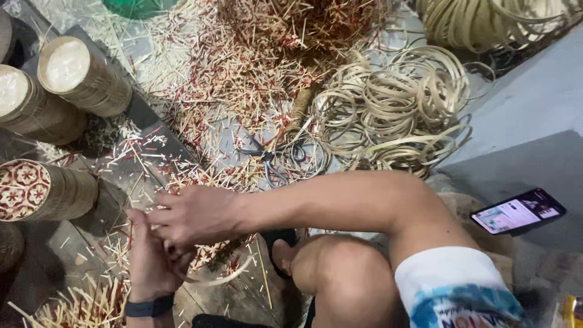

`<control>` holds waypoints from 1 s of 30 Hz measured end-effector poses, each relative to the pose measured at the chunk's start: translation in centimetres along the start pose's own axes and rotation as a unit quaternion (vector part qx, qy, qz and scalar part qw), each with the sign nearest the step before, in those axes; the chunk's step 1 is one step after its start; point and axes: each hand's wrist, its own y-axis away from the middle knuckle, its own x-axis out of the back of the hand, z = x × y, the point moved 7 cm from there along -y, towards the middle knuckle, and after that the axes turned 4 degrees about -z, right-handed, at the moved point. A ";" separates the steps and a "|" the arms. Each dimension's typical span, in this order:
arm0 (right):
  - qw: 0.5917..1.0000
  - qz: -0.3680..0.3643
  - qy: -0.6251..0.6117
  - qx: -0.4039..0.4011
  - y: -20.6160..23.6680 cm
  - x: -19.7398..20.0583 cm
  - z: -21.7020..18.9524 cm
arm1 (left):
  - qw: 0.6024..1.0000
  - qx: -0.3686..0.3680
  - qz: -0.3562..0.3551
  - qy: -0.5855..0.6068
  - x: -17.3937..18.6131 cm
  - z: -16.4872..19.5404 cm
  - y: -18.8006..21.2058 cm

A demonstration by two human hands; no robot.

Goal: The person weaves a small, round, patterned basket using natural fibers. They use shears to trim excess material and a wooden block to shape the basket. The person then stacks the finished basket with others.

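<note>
Bamboo is everywhere under me. My left hand (149,261) is cupped, palm turned toward the other, and my right hand (194,214) crosses over it with fingers curled; between them I hold one thin pale bamboo strip (226,278) that curves out to the right in an arc, low over the floor by my knee. Whether my fingers pinch it fully I cannot tell, since the right hand covers the grip.

One black band (149,308) sits on my left wrist. To my left I count three stacks of round woven lids (79,76) lying on their sides, two with pale faces and one with a red patterned face (23,189); a fourth dark shape at the edge is too cut off to name. One pair of scissors (270,159) lies ahead among the short red-tipped splints (243,79), too many to count. One heap of coiled bamboo rings (395,103) lies beyond, and one phone (517,211) with a lit screen rests at my right.
</note>
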 end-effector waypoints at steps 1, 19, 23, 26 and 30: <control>1.000 0.015 0.012 0.001 -0.8 0.4 -0.4 | 1.000 -0.005 0.016 0.010 -0.7 0.5 0.5; 0.908 0.037 -0.307 -0.284 -0.4 -4.7 5.7 | 0.967 -0.083 -0.074 0.228 2.5 -2.7 -3.1; 0.434 0.214 -0.780 -0.397 4.1 -9.5 9.4 | 0.900 -0.221 -0.015 0.375 5.6 0.5 -3.4; 0.423 0.181 -0.807 -0.370 4.9 -10.9 8.7 | 0.884 -0.187 -0.020 0.428 6.4 1.6 -3.8; 0.417 0.161 -0.816 -0.367 4.5 -12.0 8.6 | 0.944 -0.076 -0.043 0.319 7.0 2.4 -4.4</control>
